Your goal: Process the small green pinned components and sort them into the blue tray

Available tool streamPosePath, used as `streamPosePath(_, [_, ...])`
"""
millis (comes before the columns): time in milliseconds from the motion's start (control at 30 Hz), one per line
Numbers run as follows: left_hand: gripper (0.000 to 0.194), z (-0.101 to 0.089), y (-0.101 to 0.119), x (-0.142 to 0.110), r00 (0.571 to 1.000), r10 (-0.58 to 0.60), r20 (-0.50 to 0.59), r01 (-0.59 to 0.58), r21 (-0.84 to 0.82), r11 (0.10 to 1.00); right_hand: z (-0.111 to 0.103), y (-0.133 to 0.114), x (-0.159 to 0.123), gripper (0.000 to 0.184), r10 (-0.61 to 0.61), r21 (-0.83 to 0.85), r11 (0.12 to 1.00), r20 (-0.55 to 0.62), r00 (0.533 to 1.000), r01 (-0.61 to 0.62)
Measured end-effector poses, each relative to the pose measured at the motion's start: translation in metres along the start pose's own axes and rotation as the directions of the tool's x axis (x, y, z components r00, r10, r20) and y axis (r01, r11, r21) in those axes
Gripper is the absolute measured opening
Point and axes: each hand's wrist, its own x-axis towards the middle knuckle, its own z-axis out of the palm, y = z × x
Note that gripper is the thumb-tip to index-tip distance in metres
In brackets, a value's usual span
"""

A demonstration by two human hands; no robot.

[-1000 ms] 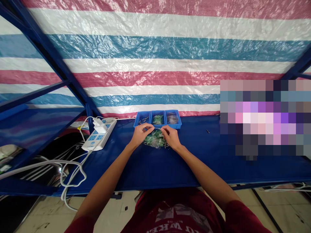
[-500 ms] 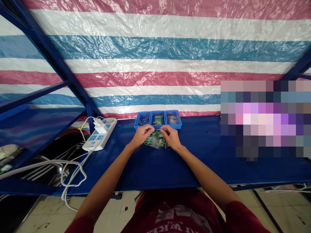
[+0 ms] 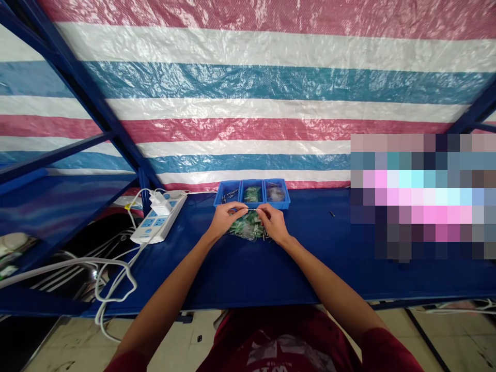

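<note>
My left hand [image 3: 225,220] and my right hand [image 3: 274,222] face each other above the table, thumbs and fingertips pinched. Between them a thin, pale rod-like piece [image 3: 252,208] lies level, one end in each pinch; its exact kind is too small to make out. Just below the hands is a loose pile of green pieces and clear plastic [image 3: 248,227], with small dark slim parts at its right edge. Right behind the fingers stands a blue three-compartment tray [image 3: 285,205]. It holds dark slim metal parts [image 3: 229,196] at left, green pieces [image 3: 252,194] in the middle and clear-looking pieces [image 3: 275,194] at right.
A white power strip [image 3: 155,219] with a plugged-in adapter stands at left, its white cables [image 3: 129,279] looping over the table edge. One small dark part [image 3: 332,213] lies on the blue table [image 3: 248,279] to the right. A pixelated patch hides the far right. Striped sheeting hangs behind.
The view has tilted slightly, so the tray and table sit a little lower. Both hands keep the thin piece between them over the pile, with only a small shift of the fingers.
</note>
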Motion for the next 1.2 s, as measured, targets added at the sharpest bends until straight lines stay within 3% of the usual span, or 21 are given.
streamPosePath(333, [0.024, 0.0021, 0.0027, -0.0005, 0.999, 0.025, -0.046, -0.023, 0.049, 0.999, 0.0005, 0.0002, 0.0001, 0.025, 0.013, 0.010, 1.000, -0.022, 1.000, -0.013])
streamPosePath(567, [0.030, 0.0039, 0.0063, -0.0017, 0.999, 0.027, -0.038, -0.026, 0.029, 0.999, 0.0014, 0.0007, 0.0004, 0.022, 0.017, -0.001, 1.000, -0.010, 1.000, -0.017])
streamPosePath(1200, [0.028, 0.0074, 0.0052, 0.0003, 0.998, -0.062, 0.000, 0.061, -0.195, 0.979, 0.0006, -0.0015, -0.0010, 0.029, -0.009, -0.026, 1.000, 0.027, 1.000, 0.010])
